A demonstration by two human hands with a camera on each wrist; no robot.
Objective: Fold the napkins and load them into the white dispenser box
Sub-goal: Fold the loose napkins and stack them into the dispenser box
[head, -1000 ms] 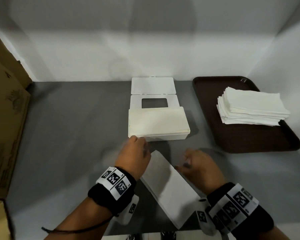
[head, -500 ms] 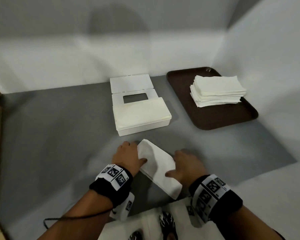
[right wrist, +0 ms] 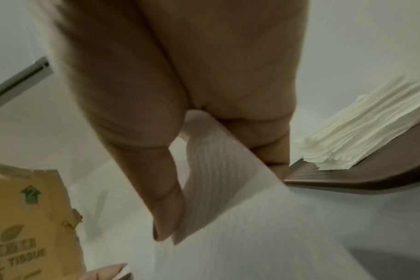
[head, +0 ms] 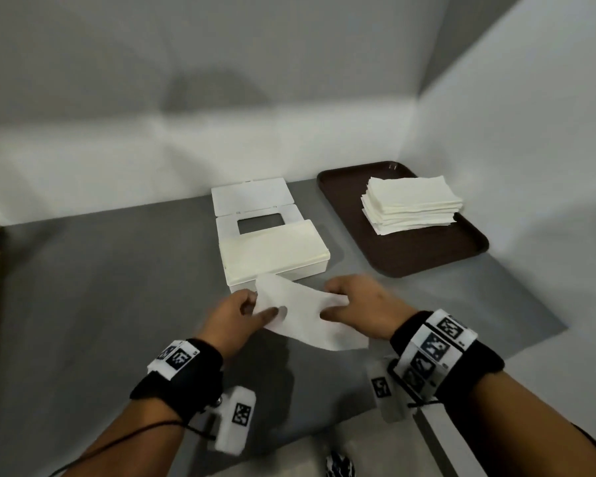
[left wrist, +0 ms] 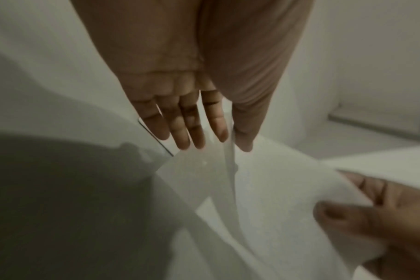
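Note:
A folded white napkin (head: 307, 315) hangs just above the grey table, held at both ends. My left hand (head: 258, 309) pinches its left end between thumb and fingers (left wrist: 192, 132). My right hand (head: 327, 308) pinches the right end, its thumb (right wrist: 165, 189) on top of the napkin (right wrist: 216, 180). The napkin's far corner overlaps the front of the white dispenser box (head: 310, 270), which is filled to the rim with cream napkins. The box's lid (head: 252, 197) lies open behind it. A stack of unfolded napkins (head: 412, 204) sits on the brown tray (head: 410, 256).
White walls close the table off at the back and right. A cardboard tissue carton (right wrist: 24, 217) stands at the left edge. Bare grey table (head: 100, 287) lies left of the box. The near table edge runs below my wrists.
The napkin lay flat on the table under both hands; now it is lifted and carried forward to the box's front edge. The head view has swung left and up.

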